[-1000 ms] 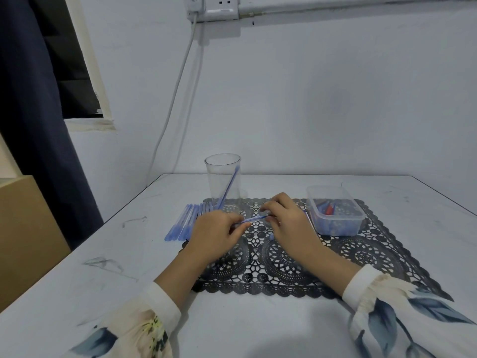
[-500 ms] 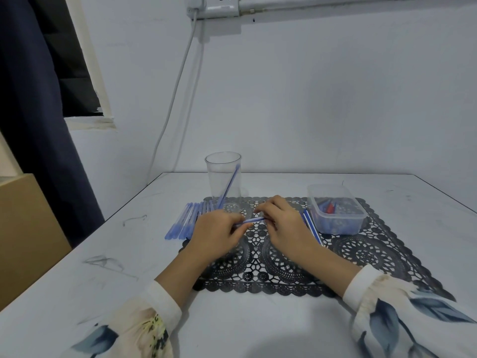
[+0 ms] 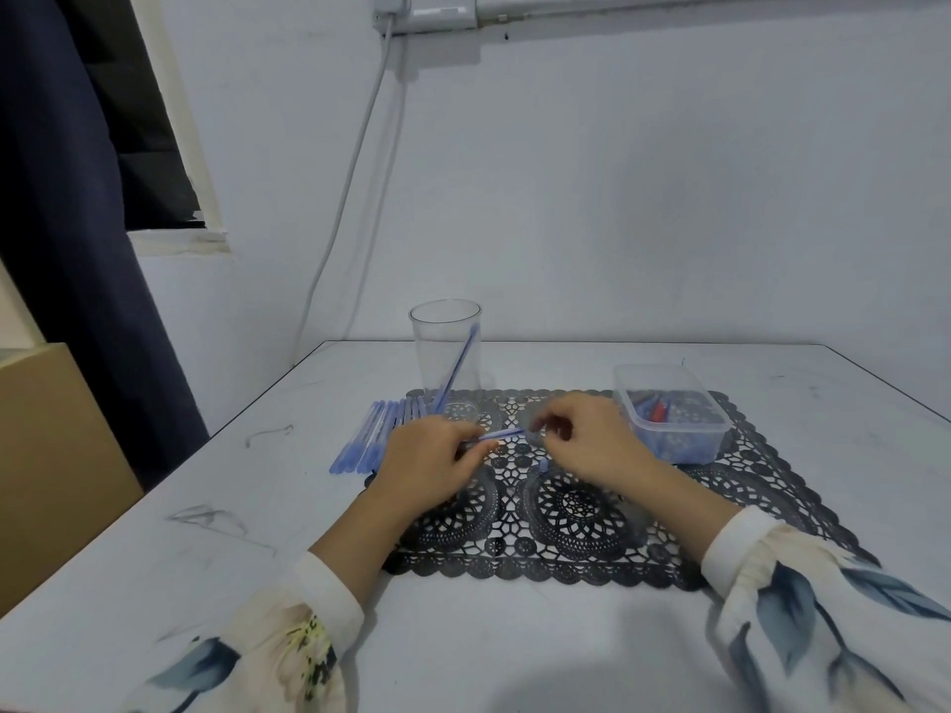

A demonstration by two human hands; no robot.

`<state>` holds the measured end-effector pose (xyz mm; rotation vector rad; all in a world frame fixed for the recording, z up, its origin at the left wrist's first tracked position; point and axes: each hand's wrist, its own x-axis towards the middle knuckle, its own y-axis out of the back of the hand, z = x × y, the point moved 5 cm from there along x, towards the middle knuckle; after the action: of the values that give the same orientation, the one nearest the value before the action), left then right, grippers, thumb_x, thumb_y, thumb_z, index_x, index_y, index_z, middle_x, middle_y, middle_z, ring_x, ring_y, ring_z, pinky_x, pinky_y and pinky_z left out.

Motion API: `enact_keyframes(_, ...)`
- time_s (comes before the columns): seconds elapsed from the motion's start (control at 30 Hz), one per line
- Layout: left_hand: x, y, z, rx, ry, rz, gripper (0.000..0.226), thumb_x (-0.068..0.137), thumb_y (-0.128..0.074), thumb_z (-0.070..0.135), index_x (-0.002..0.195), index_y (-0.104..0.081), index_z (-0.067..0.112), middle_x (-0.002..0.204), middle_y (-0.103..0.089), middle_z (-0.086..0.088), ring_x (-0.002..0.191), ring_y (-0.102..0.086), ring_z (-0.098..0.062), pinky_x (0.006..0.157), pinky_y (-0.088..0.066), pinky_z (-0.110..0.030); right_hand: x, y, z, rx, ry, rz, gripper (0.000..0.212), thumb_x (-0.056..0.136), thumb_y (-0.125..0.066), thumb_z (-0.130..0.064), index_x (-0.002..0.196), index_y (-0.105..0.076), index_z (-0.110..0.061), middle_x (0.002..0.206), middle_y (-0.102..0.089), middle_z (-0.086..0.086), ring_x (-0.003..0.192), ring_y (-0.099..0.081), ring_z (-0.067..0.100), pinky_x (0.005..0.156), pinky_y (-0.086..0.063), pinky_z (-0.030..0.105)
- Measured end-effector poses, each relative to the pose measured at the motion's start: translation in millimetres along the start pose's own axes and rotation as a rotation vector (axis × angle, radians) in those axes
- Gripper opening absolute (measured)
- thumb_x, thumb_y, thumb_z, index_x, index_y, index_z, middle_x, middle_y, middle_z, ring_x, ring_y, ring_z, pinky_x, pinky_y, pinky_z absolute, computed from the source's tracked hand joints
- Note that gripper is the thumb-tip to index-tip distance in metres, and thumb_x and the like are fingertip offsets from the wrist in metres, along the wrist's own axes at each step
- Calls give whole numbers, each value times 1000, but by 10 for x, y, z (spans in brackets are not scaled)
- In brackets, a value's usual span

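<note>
Early in the job, by the look of it. Working on a single pen [image 3: 502,434], held level just above the mat [image 3: 566,512] and spanning the gap between the two hands. Gripped at its near end by the left hand [image 3: 429,458], fingers curled round the barrel. Met at its far end by the right hand [image 3: 592,445], fingers bent in toward the tip. Too blurred there to tell whether pinching the pen, a cap, or nothing at all.

Done, judging from the layout: only one other pen [image 3: 458,365], leaning inside the cup [image 3: 446,342] at the mat's far edge.

Left to do: a row of pens [image 3: 368,442] lying side by side at the mat's left edge, partly on the bare surface [image 3: 206,558], just beyond the left hand. Also a box [image 3: 669,445] close to the right of the right hand, holding many small blue pieces and a red one. Probably caps, though too small to be sure.

Likely next: finishing the fit at the tip, then dropping this pen into the cup beside the first. Most of the work ahead.
</note>
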<state>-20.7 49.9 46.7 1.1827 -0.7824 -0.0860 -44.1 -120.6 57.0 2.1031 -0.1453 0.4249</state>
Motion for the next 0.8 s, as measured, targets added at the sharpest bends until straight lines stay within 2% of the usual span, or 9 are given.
enact_keyframes(0.07,2,-2,-12,-4,11,-8,31,92,-46,47,98,-69,27,68,-57,9,67,-46,-6,54,-29,-22,-10,-62,21,-12,-31,-141,17,81,-60,-14,90,-72,-20,75,-66,-7,62,-55,1,54,-41,9)
enact_keyframes(0.13,1,2,-25,-9,19,-13,31,92,-46,47,101,-69,28,73,-63,7,68,-45,-6,57,-31,-23,-22,-105,30,-70,-40,-200,17,80,-63,-18,94,-72,-20,82,-68,-1,70,-58,8,63,-45,16)
enact_keyframes(0.2,-5,2,-32,-8,20,-13,31,92,-46,47,103,-69,28,75,-65,7,69,-45,-6,59,-31,-22,-29,-145,26,-97,-43,-236,16,81,-64,-18,94,-73,-21,83,-67,2,70,-57,11,64,-46,20)
enact_keyframes(0.27,-2,9,-21,-11,11,-10,31,92,-46,47,104,-69,28,75,-64,7,69,-45,-6,59,-31,-22,-34,-169,19,-109,-50,-263,16,82,-64,-17,96,-73,-20,80,-65,-1,69,-56,10,56,-41,12)
enact_keyframes(0.33,5,11,-9,-5,9,-16,32,92,-46,47,105,-68,29,74,-64,7,69,-46,-7,58,-32,-22,-38,-173,13,-118,-57,-269,17,84,-63,-14,97,-74,-18,81,-66,-3,71,-57,8,55,-37,7)
enact_keyframes(0.47,9,12,0,10,6,-18,32,92,-46,48,107,-68,29,71,-59,9,69,-44,-6,53,-30,-20,-29,-143,24,-87,-85,-226,16,84,-64,-12,97,-74,-15,86,-69,-2,64,-52,-2,57,-35,5)
enact_keyframes(0.6,16,5,-1,8,13,-24,32,92,-46,48,107,-67,29,76,-64,8,70,-45,-6,60,-34,-21,-1,-69,40,-32,-116,-99,18,83,-67,-16,100,-73,-16,95,-72,2,75,-56,4,74,-39,13)
enact_keyframes(0.73,13,-7,-4,-15,22,-24,32,92,-46,45,105,-68,27,75,-65,7,71,-51,-8,61,-40,-21,-2,-39,36,158,-157,5,19,85,-67,-16,103,-72,-15,91,-72,3,63,-53,-2,65,-43,11)
enact_keyframes(0.8,15,-15,-6,-23,28,-28,32,91,-46,44,105,-68,26,75,-66,6,72,-54,-9,63,-44,-23,-21,-41,38,267,-188,50,18,85,-65,-11,103,-71,-11,82,-71,5,63,-56,4,66,-48,16)
